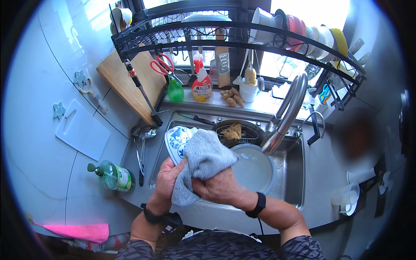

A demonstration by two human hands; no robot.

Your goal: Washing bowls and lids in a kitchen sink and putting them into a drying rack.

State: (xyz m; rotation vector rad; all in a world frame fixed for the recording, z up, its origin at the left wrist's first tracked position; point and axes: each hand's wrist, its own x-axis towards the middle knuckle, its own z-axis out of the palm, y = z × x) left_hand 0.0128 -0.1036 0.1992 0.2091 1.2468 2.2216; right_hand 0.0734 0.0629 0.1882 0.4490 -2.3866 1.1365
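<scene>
A blue-and-white patterned bowl (176, 143) is tilted on its side above the left part of the sink, its rim gripped by my left hand (167, 182). A grey cloth (208, 156) covers the bowl's right side and hangs down between my wrists. My right hand (219, 187) is closed on the cloth, its fingertips partly hidden under the folds. Just right of the cloth, a round basin (255, 167) holding water stands in the steel sink (294, 172), below the curved faucet (289, 113).
A wire basket (242, 140) with a tan scrubber and a knife (196, 118) lie at the sink's back. Ladles (142, 139) and a green soap bottle (115, 177) stand left. A black dish rack (195, 26) spans overhead; plastic cups (346, 195) are at right.
</scene>
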